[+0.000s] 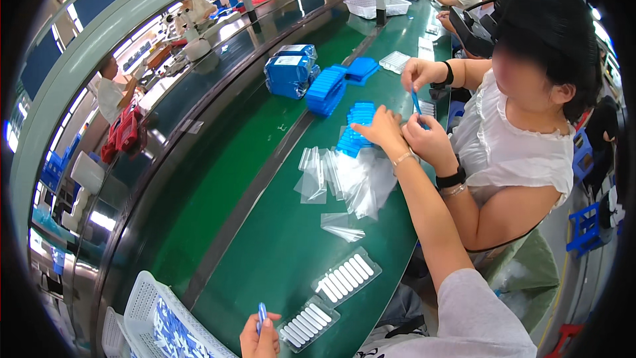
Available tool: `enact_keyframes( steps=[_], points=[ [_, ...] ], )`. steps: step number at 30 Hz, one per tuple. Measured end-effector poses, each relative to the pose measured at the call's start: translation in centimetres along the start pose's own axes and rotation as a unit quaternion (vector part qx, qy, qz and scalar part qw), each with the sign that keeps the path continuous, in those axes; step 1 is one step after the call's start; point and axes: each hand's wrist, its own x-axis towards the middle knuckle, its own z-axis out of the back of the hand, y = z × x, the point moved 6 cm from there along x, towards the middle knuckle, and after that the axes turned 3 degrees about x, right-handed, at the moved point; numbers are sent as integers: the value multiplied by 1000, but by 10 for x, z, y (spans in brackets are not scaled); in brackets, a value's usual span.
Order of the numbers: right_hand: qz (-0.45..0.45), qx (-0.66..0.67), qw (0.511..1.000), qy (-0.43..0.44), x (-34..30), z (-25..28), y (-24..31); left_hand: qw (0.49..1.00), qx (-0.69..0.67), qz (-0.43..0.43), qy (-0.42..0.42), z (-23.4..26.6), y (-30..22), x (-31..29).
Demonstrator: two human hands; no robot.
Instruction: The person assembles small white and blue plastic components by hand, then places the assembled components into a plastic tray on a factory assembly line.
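My left hand [260, 338], at the lower edge, is closed round a slim blue-and-white stick-shaped piece [262, 313]. Beside it lie two clear plastic trays, a nearer tray [309, 324] and a farther tray [347, 276], each with several white oblong pieces. My right arm stretches far forward across the bench. At its end, my right hand [382, 128] has its fingers spread at the edge of a row of flat blue packets [356, 134]; whether it touches them I cannot tell. Clear plastic bags [358, 182] lie just in front of that row.
A white basket [142, 292] of blue-and-white pieces stands at lower left. Blue stacks [324, 91] and a wrapped blue bundle [290, 71] are farther up the green bench [265, 252]. At right, a co-worker's hands [424, 129] hold a blue strip, close to my right arm.
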Motion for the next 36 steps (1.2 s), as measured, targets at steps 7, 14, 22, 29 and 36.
enact_keyframes(
  steps=[7, 14, 22, 29, 36],
  points=[
    [-36, 18, 994, 105, 34, -39, 24, 931, 213, -296, -21, -84, -78, 128],
    [-24, 119, 988, 93, 67, -44, 30, 831, 430, -348, 62, -205, -72, 273],
    [65, 172, 966, -184, 78, -18, -11, 760, 575, -302, 7, -243, -63, 292],
    [166, 122, 944, -257, 61, 11, -7, 710, 603, -364, 11, -242, -54, 289],
    [244, 175, 951, -78, -57, 35, 28, 740, 582, -336, -20, -206, -44, 277]
  ],
)
